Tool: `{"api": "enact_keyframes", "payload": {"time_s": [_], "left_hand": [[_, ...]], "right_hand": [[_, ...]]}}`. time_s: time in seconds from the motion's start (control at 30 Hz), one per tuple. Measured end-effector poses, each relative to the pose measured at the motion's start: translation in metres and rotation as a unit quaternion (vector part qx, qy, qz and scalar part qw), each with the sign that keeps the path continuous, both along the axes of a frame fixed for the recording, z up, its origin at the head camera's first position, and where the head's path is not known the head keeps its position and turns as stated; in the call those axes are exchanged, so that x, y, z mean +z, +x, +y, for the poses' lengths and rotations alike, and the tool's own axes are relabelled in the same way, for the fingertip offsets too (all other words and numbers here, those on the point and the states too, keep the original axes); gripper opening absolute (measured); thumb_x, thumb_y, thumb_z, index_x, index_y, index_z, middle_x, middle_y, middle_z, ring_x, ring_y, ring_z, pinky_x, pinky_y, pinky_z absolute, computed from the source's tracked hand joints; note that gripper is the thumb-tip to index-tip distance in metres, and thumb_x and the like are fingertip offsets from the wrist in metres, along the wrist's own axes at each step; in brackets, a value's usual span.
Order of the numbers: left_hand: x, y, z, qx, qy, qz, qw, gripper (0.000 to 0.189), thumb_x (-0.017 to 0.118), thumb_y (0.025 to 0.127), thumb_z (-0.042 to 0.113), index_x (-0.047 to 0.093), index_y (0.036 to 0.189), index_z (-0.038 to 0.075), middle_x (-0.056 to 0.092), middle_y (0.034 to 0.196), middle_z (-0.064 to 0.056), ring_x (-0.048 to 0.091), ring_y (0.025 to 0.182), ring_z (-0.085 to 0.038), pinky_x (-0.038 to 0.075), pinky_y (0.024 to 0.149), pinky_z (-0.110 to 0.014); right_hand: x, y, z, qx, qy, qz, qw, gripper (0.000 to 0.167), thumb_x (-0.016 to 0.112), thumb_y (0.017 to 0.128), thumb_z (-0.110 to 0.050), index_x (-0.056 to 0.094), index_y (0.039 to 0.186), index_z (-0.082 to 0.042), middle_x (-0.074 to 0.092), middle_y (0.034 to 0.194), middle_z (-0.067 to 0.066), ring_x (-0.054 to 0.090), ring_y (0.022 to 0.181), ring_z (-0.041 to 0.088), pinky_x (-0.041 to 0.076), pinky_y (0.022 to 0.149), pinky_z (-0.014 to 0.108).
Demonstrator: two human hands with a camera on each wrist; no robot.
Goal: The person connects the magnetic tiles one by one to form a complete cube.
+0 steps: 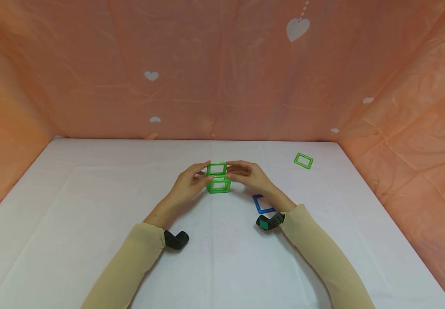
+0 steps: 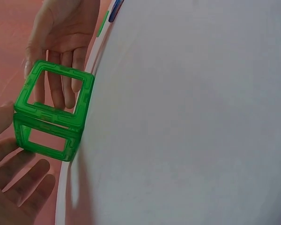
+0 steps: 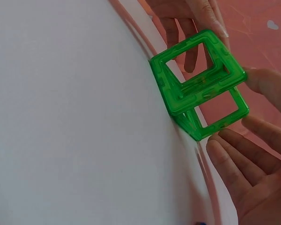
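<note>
Green square magnetic tiles, hollow in the middle, are joined into a small box-like shape [image 1: 219, 176] between the two hands. From its left side the left hand [image 1: 187, 182] pinches it with thumb and index finger. The right hand [image 1: 251, 174] holds the right side the same way. In the left wrist view the green tile shape [image 2: 49, 123] shows two faces meeting at an edge. The right wrist view shows the tile shape [image 3: 208, 96] with one tile tilted and a gap below it. The other fingers of both hands spread loosely away from it.
A blue square tile [image 1: 257, 205] lies flat, partly hidden by the right wrist. Farther back on the right lies a single green tile [image 1: 302, 165]. The table has a white cover [image 1: 91, 214], with orange cloth [image 1: 222, 86] walls at its back and sides.
</note>
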State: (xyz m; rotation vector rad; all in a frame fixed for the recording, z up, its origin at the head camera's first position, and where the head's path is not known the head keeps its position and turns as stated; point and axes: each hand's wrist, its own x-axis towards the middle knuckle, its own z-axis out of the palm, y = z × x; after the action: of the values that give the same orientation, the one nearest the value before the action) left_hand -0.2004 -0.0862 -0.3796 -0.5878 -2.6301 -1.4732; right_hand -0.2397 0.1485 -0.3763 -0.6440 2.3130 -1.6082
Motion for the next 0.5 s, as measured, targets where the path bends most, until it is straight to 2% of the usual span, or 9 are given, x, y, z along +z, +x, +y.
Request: {"api": "enact_keyframes", "payload": {"time_s": [0.5], "left_hand": [[0.003,0.002,0.002,0.0,0.001,-0.006,1.0,0.053,0.063,0.093,0.014,0.045,0.141,-0.002,0.051,0.137,-0.019,0.06,0.109,-0.034,0.05,0.092,-0.046]], "right_hand": [[-0.001,0.006,0.02,-0.006,0.044,0.019,0.9988,0.046,0.066,0.091,-0.018,0.055,0.133,-0.003,0.06,0.129,0.016,0.058,0.119,0.028,0.049,0.097,0.04]]}}
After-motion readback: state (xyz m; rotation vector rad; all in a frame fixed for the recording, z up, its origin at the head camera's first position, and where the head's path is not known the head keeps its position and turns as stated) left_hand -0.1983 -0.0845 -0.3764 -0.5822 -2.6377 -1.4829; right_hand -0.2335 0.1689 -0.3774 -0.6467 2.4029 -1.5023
